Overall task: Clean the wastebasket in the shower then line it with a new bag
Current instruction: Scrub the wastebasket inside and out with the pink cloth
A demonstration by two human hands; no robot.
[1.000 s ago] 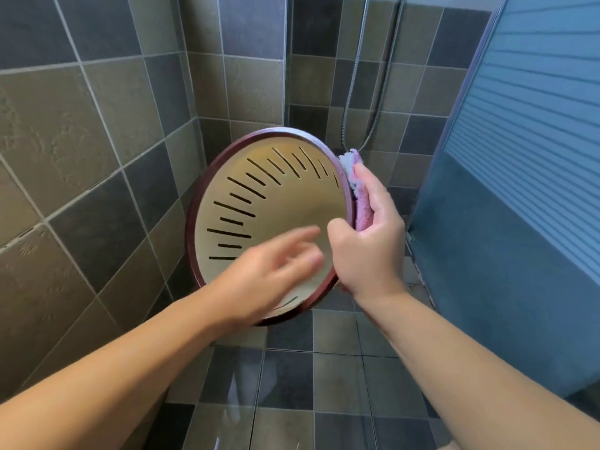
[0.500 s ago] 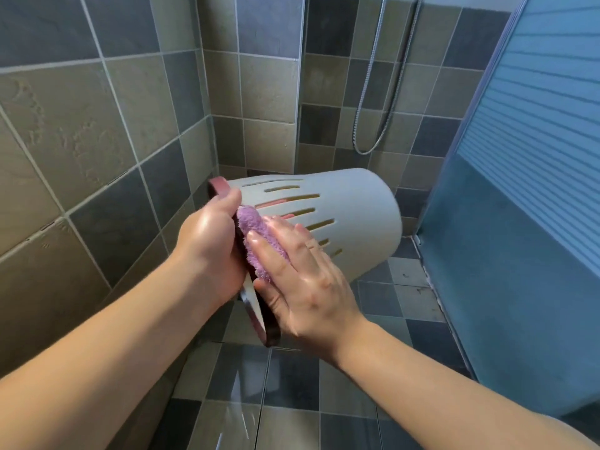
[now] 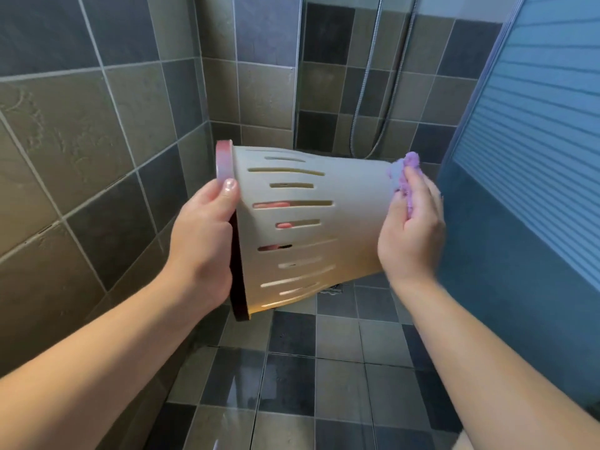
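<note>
Left wall: the tiled wall (image 3: 81,151) runs close along my left forearm and meets the far wall in a corner just behind the basket's rim.
Left hand: my left hand (image 3: 203,241) grips the dark red rim (image 3: 224,160) of the wastebasket, thumb curled over the outside edge, the other fingers reaching inside, where they show pink through the slots.
Wastebasket: the wastebasket (image 3: 341,222) lies on its side in the air between my hands, mouth to the left, base to the right, slotted wall facing me, held clear above the floor.
Floor: wet checkered tiles (image 3: 292,368) lie open below the basket, with a drain partly hidden under its lower edge.
Right hand: my right hand (image 3: 410,232) has its fingers curled round a purple cloth (image 3: 407,170), pressing it on the base edge of the basket.
Far wall: a shower hose (image 3: 376,92) hangs in a loop behind the basket.
Right edge: the blue ribbed door panel (image 3: 526,157) stands just beside my right knuckles.
</note>
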